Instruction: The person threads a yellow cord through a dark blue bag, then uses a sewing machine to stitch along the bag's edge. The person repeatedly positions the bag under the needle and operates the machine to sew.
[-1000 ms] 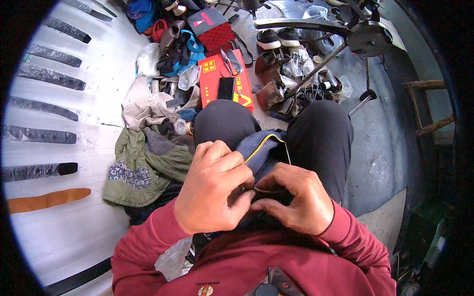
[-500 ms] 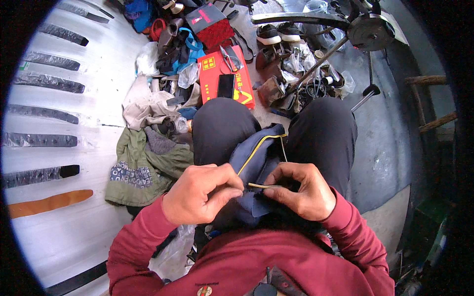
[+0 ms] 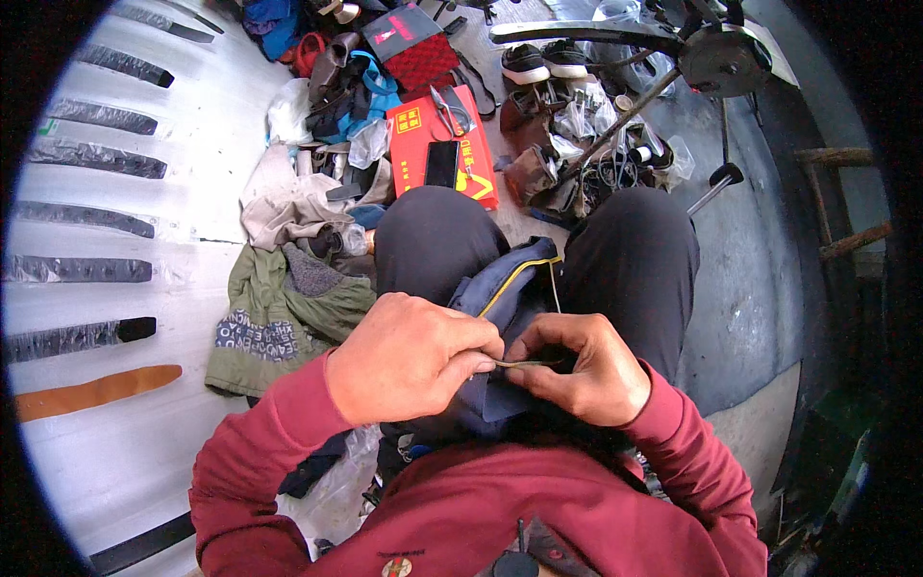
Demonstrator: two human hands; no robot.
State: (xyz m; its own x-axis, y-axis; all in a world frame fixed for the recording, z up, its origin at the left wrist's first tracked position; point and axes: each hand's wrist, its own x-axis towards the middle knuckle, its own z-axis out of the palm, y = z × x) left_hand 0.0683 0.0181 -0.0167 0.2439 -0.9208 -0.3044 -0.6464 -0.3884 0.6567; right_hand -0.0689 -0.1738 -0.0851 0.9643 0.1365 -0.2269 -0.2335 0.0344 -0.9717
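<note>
A dark blue garment with yellow piping (image 3: 505, 288) lies across my lap between my knees in black trousers. My left hand (image 3: 409, 356) pinches the yellow edge of the garment between thumb and fingers. My right hand (image 3: 582, 370) grips the same edge just to the right, its fingertips almost touching the left hand's. Both sleeves are red. What lies under the hands is hidden.
A green jacket (image 3: 279, 322) lies on the floor to my left. Ahead are a red box (image 3: 433, 144) with a black phone (image 3: 442, 163) and scissors on it, bags, shoes (image 3: 543, 62), and a metal stand (image 3: 716, 58). Dark strips (image 3: 82, 269) lie on white sheeting at left.
My hands have shifted along the garment's yellow edge and now sit closer together, pinching it flat. The garment has slid slightly on my lap.
</note>
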